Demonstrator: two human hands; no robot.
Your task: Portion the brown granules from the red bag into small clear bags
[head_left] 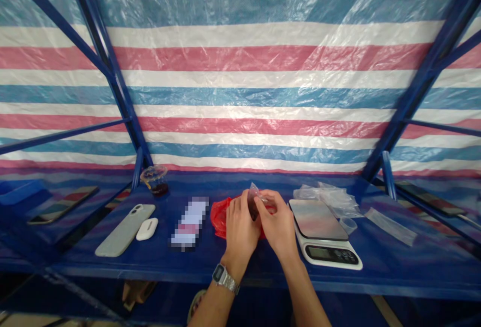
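Pinching a small clear plastic pouch between them, the left hand and right hand come together, its dark contents lying against their fingers. A red plastic bag lies just behind the hands. A digital kitchen scale sits just right of the right hand, and a pixelated packet lies left of the red plastic bag, all on a blue table.

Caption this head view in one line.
Left hand and right hand hold a clear packet of dark contents over a red plastic bag, beside a kitchen scale.
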